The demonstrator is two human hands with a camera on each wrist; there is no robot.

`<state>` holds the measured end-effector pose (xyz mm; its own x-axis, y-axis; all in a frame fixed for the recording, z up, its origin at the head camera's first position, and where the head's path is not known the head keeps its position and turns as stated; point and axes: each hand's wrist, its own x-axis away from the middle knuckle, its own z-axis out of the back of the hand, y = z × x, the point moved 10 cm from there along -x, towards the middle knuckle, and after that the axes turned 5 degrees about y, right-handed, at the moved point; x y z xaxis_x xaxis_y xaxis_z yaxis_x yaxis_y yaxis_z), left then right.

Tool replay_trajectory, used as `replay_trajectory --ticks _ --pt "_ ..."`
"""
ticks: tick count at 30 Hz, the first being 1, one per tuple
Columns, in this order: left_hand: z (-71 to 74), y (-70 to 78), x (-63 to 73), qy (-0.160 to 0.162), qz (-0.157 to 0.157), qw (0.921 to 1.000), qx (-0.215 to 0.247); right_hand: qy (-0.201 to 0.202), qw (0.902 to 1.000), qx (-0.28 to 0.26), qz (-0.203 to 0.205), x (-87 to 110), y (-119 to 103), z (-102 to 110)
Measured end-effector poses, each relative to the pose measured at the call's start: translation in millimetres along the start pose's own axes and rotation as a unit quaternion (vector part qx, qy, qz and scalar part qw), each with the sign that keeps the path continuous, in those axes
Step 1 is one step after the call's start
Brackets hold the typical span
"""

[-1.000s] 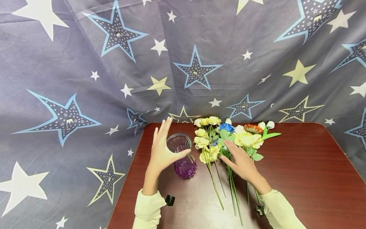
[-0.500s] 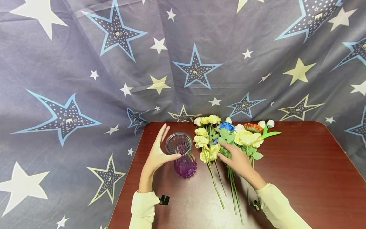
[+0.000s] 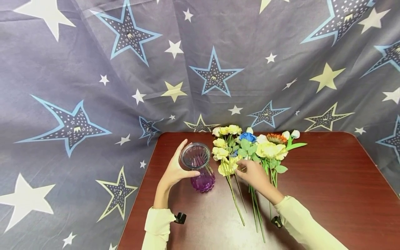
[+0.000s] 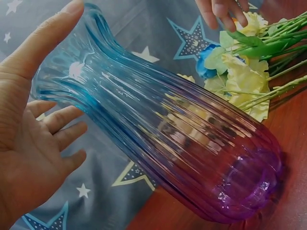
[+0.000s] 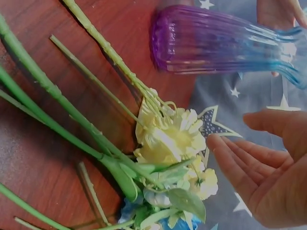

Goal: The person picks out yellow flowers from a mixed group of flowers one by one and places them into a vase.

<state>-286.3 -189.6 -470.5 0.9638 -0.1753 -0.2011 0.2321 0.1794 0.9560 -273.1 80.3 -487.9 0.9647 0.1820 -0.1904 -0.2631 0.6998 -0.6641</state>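
A ribbed glass vase [image 3: 203, 177] stands upright on the table, blue at its flared mouth and purple at its base. My left hand [image 3: 175, 170] is spread around the neck, thumb [image 4: 62, 24] in front at the rim and the fingers loosely bent on the far side. To the right lie artificial flowers: yellow ones [image 3: 220, 153] on a branched stem, a blue rose [image 3: 248, 136] and a large yellow bloom [image 3: 271, 151]. My right hand [image 3: 254, 175] hovers over the stems near the lower yellow bloom [image 5: 168, 139], a gap showing between thumb and fingertips.
The brown table [image 3: 337, 184] has rounded back corners, with a grey star-patterned cloth [image 3: 218, 34] hanging behind it. An orange flower [image 3: 276, 139] and white tulips [image 3: 295, 135] lie at the right of the bunch. Long green stems [image 3: 257, 215] point toward the front edge.
My left hand has lowered and moved slightly left, now around the vase's neck. My right hand has shifted left and down, its thumb and fingers drawing closer together. The vase and flowers stay put.
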Motion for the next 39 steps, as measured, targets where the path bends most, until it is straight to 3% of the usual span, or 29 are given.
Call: replay_trajectory --ticks 9,13,18,28,39 --pt "-2.3 -17.2 8.5 -0.004 0.0 0.9992 -0.039 -0.044 0.9971 0.004 -0.061 3.4 9.2 -23.2" --pt "-4.0 -25.7 9.9 -0.019 0.007 0.9994 -0.027 -0.066 0.9942 0.025 -0.081 2.5 9.5 -29.6" --pt "-8.2 -36.5 7.6 -0.051 0.02 0.9985 -0.006 -0.082 0.9921 0.046 -0.083 1.0 7.8 -34.2" --pt "-13.4 -60.9 2.6 -0.093 0.071 0.9931 -0.002 -0.104 0.9889 0.016 -0.105 1.5 16.3 -49.5" --pt "-13.1 -76.1 3.0 -0.109 0.099 0.989 0.015 -0.101 0.9879 -0.014 -0.117 5.6 21.7 -54.7"
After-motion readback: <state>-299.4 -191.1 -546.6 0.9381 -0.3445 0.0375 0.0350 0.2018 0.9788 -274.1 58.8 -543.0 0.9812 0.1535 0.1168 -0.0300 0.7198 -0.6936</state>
